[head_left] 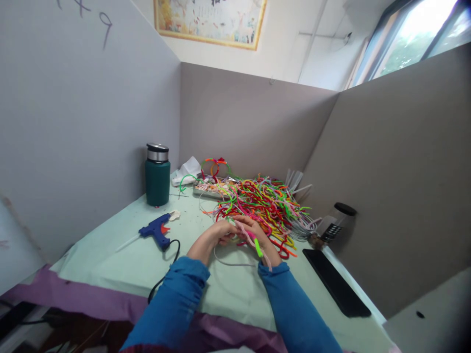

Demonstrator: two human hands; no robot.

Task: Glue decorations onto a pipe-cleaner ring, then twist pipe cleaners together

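My left hand (221,231) and my right hand (252,227) meet over the table, fingers curled together at the near edge of a heap of fuzzy pipe cleaners (263,198). Pale pink, hot pink and neon green pipe cleaners (258,247) stick out from the right hand and lie across its wrist. Both hands look closed around this bundle at the fingertips; exactly where each finger grips is partly hidden. A thin grey strand (235,265) curves down from the hands onto the table.
A blue glue gun (157,232) with a cord lies left. Behind it stands a green bottle (157,179). A tray (209,192) of small pieces sits at the back. To the right are a black slab (334,282) and a clear jar with a black lid (345,209). Grey partitions enclose the table.
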